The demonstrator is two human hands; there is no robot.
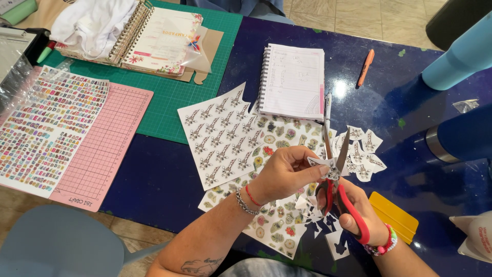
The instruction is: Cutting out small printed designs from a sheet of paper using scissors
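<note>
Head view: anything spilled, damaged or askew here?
Nothing spilled. White paper offcuts litter the blue table below the scissors, and the giraffe sticker sheet has a jagged, cut-away top edge.

Both my forearms reach in from below, left hand (283, 173) pinching with fingertips, right hand (359, 210) curled closed in a grip.

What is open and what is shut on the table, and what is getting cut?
Scissors: blades open, held in right hand.
Small giraffe sticker: pinched by left hand, between the blades.
Giraffe sticker sheet: partly cut away.
Small spiral notebook: open.
Big spiral planner: open.
Orange marker: capped, lying flat.
</note>
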